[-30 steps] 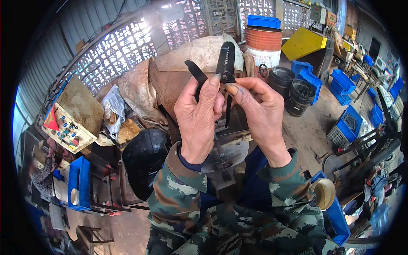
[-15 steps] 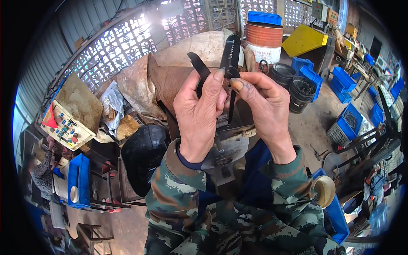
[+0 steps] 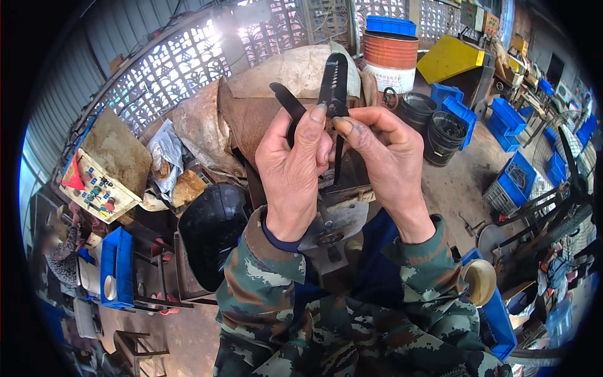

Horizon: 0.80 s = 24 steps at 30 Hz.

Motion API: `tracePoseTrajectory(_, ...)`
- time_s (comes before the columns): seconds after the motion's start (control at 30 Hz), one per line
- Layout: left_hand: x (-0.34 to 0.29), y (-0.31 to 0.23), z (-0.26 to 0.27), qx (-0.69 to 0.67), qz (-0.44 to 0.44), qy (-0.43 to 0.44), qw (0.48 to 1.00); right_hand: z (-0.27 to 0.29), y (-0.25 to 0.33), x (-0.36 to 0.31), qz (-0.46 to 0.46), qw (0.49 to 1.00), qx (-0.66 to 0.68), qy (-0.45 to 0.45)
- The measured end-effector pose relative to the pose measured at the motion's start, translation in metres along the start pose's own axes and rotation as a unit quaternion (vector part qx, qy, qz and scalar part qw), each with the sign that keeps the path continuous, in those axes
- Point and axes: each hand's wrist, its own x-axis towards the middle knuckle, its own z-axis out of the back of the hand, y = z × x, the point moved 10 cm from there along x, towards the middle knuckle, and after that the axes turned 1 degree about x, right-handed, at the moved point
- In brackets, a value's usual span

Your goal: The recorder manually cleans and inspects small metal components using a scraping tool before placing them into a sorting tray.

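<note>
Both hands are raised in front of me around a black scissor-like metal tool point(image 3: 334, 81). Its broad arm points up with a row of pale notches along it. A slimmer curved arm spreads to the left, and a narrow pointed piece hangs down between my hands. My left hand point(image 3: 290, 163) is closed around the lower part of the two arms, thumb on top. At the joint, the thumb and fingers of my right hand point(image 3: 392, 160) pinch the tool; the fingertips hide whatever small part may lie there.
Beneath my hands is a machine with a metal plate point(image 3: 333, 225). A black tub point(image 3: 213, 229) stands to the left, near a control box point(image 3: 100, 187). Black buckets point(image 3: 447, 135), blue crates point(image 3: 516, 178) and a fan point(image 3: 575, 179) are on the right. Someone point(image 3: 61, 261) sits far left.
The tool's broad arm has tilted slightly left, and the curved arm has shifted a little left and down. Both hands keep their hold, the right having moved slightly left.
</note>
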Motion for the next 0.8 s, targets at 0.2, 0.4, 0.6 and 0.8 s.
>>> tracePoseTrajectory(0.2,-0.001,0.006,0.007,-0.011,0.018,-0.01,1.0,-0.003,-0.006,-0.002,-0.017,1.0,-0.014,0.008)
tracePoseTrajectory(0.4,-0.005,0.032,0.029,-0.03,0.07,-0.033,0.997,-0.008,-0.029,-0.01,-0.035,0.999,-0.029,0.014)
tracePoseTrajectory(0.6,-0.011,0.073,0.059,-0.059,0.132,-0.058,0.988,-0.013,-0.073,-0.022,-0.105,0.992,-0.061,0.024)
tracePoseTrajectory(0.8,-0.021,0.123,0.094,-0.081,0.18,-0.092,0.976,-0.014,-0.135,-0.039,-0.187,0.981,-0.038,0.031)
